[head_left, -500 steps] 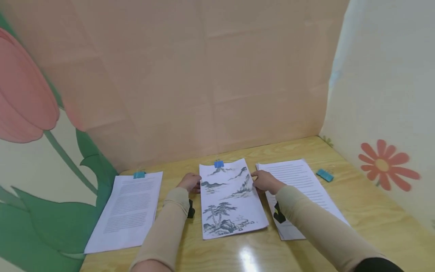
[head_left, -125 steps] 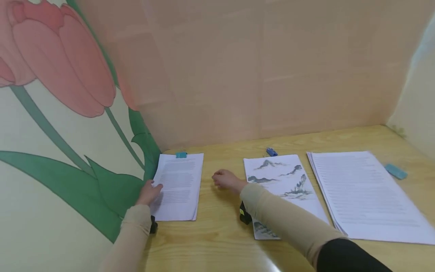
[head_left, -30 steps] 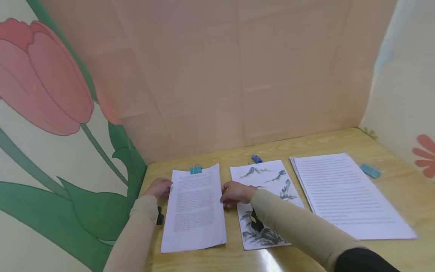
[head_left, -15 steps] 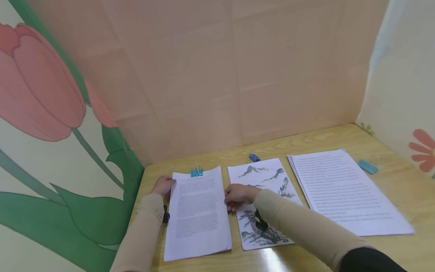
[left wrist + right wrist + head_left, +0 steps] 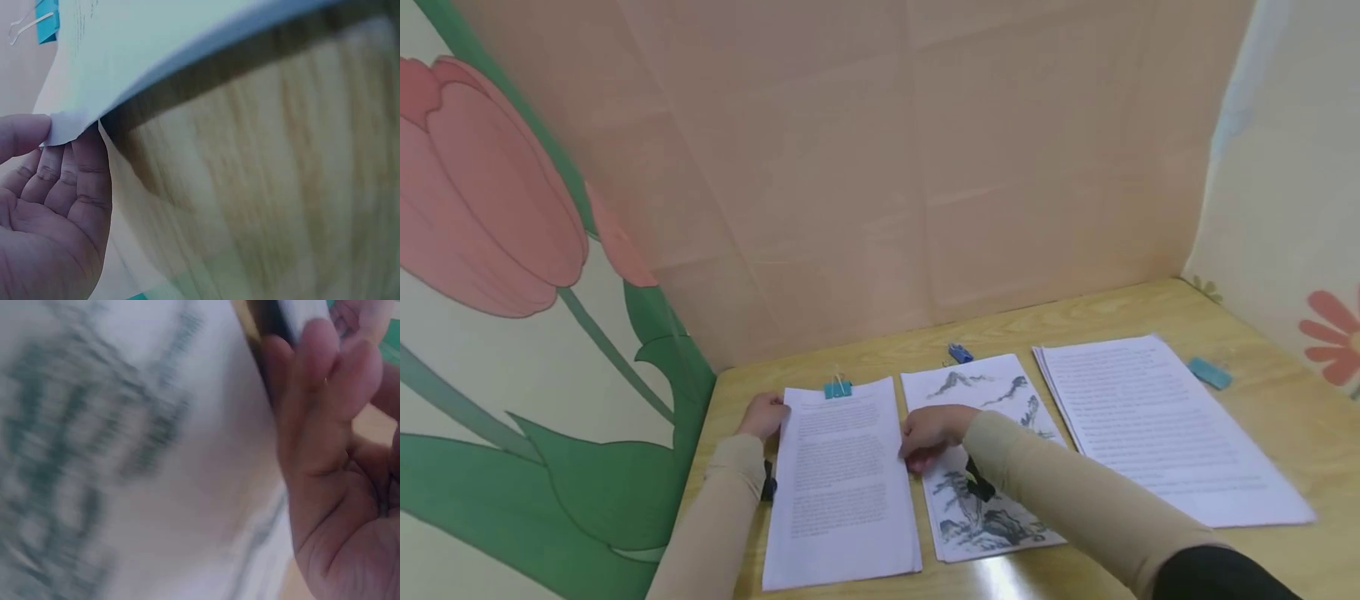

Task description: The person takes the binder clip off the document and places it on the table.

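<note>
A stack of printed paper (image 5: 842, 492) lies on the left part of the table, with a teal binder clip (image 5: 838, 389) on its top edge. My left hand (image 5: 763, 415) pinches the stack's upper left edge; in the left wrist view the thumb lies over the sheets and the fingers under them, and the edge is lifted off the wood. At the right edge my right hand (image 5: 934, 433) holds the paper with curled fingers; the right wrist view is blurred there. Beneath that hand lies a stack topped by an ink landscape (image 5: 958, 383), partly hidden by the forearm.
A dark blue binder clip (image 5: 960, 353) sits at the landscape stack's top edge. Farther right lie another stack of lined text pages (image 5: 1172, 442) and a loose teal binder clip (image 5: 1210, 373). A beige covering (image 5: 820, 167) closes off the table's back; painted walls stand on both sides.
Long before, both hands were at the landscape stack. Then they moved left to the clipped text stack. Over the last second that stack has shifted slightly toward me, held at both edges.
</note>
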{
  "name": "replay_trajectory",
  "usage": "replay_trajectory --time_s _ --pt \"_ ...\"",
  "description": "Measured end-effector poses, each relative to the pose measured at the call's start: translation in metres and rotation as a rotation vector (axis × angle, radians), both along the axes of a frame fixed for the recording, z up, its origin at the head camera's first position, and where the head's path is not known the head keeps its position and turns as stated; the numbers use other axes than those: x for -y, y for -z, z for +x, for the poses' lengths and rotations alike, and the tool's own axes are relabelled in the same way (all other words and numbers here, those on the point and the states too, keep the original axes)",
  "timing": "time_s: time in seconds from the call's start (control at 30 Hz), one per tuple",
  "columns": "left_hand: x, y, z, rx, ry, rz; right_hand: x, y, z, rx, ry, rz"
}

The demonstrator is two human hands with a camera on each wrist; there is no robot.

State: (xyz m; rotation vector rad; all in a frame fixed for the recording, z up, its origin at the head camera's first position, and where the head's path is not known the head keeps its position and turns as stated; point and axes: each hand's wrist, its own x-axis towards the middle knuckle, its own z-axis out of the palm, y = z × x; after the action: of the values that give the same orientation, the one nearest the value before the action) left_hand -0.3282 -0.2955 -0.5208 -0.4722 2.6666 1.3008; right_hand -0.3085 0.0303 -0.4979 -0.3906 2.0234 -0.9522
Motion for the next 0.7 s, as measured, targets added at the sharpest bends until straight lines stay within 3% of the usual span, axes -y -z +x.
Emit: replay_trajectory --time_s 0.07,0.13,0.33,0.43,0.63,0.7 --pt "-0.001 0.0 0.002 -0.005 -0.003 -0.004 0.0 -0.009 -0.006 -0.039 -0.055 0.053" --pt "-0.001 0.0 0.004 -0.018 -0.01 -0.006 0.002 -0.019 -0.013 -0.093 -0.058 0.082" --pt "-0.001 0.005 0.007 -0.06 -0.032 0.006 0.018 -0.036 -0.036 -0.262 0.058 0.056" --pt "-0.002 0.009 0.006 -0.042 -0.057 0.019 0.028 -0.035 -0.047 -0.359 0.068 0.059" --pt "-0.007 0.006 0.01 -0.002 -0.101 0.006 0.054 -0.022 -0.059 -0.632 -0.018 0.145" --pt "-0.008 0.006 0.011 -0.014 -0.102 -0.006 0.065 -0.016 -0.061 -0.67 -0.019 0.162"
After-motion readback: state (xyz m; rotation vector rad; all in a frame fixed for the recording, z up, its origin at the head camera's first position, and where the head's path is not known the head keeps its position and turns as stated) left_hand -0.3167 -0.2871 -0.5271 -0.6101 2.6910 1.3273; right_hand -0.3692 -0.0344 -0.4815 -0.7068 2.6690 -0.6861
